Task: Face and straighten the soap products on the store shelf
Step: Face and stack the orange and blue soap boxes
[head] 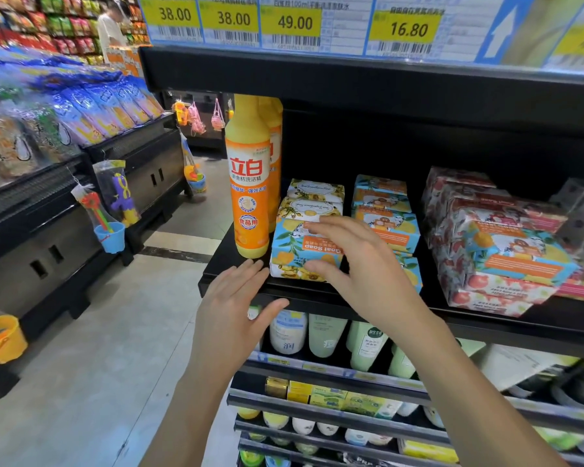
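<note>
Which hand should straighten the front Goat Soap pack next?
Right. The right hand spans the Goat Soap pack, fingers over its top, thumb at its front. The left hand lies open at the shelf edge, off the pack.

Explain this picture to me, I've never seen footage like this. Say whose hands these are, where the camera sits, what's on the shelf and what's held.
No machine here: a person wears a camera on the head, looking down at their own hands. On the black shelf stand an orange bottle and stacks of wrapped soap packets. The left hand is open at the shelf edge. The right hand is spread over the front blue packet; neither grips anything.
</note>
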A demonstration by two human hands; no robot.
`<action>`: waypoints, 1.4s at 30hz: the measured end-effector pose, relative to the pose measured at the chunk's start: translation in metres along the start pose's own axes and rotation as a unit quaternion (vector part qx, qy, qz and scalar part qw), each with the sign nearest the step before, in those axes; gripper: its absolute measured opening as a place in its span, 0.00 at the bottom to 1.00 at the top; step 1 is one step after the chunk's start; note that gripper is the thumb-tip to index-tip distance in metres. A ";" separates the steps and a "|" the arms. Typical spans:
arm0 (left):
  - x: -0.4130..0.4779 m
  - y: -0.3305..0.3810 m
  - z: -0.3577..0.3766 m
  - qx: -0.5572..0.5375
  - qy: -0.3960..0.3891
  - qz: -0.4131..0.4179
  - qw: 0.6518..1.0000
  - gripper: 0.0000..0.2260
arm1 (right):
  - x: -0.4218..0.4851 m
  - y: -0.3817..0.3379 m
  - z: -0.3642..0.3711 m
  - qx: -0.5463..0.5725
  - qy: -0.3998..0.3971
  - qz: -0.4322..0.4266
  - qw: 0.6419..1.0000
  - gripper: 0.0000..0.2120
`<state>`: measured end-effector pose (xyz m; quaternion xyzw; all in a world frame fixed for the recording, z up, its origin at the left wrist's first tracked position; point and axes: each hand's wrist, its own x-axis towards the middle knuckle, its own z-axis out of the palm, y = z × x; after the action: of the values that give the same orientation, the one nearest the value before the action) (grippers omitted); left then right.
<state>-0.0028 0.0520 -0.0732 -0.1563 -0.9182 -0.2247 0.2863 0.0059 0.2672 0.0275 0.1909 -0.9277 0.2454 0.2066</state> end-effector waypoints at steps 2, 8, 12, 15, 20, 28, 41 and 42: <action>-0.001 0.000 0.001 0.000 0.002 -0.001 1.000 0.29 | -0.010 0.002 -0.008 0.008 0.022 0.019 1.000 0.24; -0.001 0.002 0.002 0.001 0.018 0.002 1.000 0.28 | -0.042 0.028 -0.026 -0.036 0.059 0.115 0.991 0.25; -0.002 0.003 0.001 0.000 0.011 -0.001 1.000 0.28 | -0.055 0.042 -0.023 -0.072 0.040 0.162 0.983 0.28; -0.003 0.003 0.000 -0.003 0.002 -0.003 1.000 0.29 | -0.058 0.046 -0.016 -0.077 0.024 0.166 0.983 0.30; -0.002 0.005 0.000 -0.002 -0.002 -0.013 1.000 0.29 | -0.058 0.047 -0.013 -0.105 0.025 0.163 0.981 0.31; -0.002 0.011 -0.004 -0.025 0.007 -0.028 0.999 0.25 | -0.060 0.046 -0.014 -0.015 0.025 0.237 0.971 0.37; -0.017 0.091 -0.040 -0.411 -0.006 -0.243 0.879 0.06 | -0.106 0.020 -0.029 0.104 0.093 0.176 0.975 0.35; -0.014 0.094 -0.039 -0.455 -0.052 -0.258 0.851 0.09 | -0.107 0.018 -0.029 0.117 0.097 0.166 0.974 0.34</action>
<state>0.0652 0.1103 -0.0220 -0.0382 -0.7342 -0.6745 0.0671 0.0960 0.3244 -0.0072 0.0325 -0.8869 0.4000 0.2287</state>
